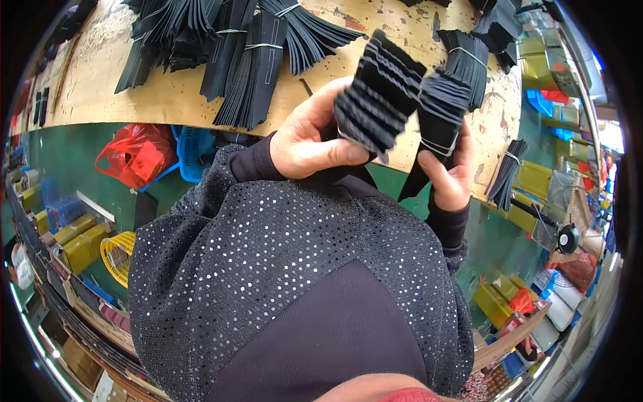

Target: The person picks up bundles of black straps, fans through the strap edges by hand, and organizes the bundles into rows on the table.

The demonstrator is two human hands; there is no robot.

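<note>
My left hand is closed around a stack of black strips, thumb along its near end. The strips' greyish layered edges face up and look partly blurred. My right hand grips a second bundle of black strips, with a thin pale band round its lower part. Both bundles are held side by side above the near edge of the wooden table, close to my chest. My fingers behind the bundles are mostly hidden.
More banded bundles of black strips lie fanned across the far left of the table. Another bundle lies at the right, and one hangs beside the right edge. Below the left edge are a red plastic bag and a blue basket.
</note>
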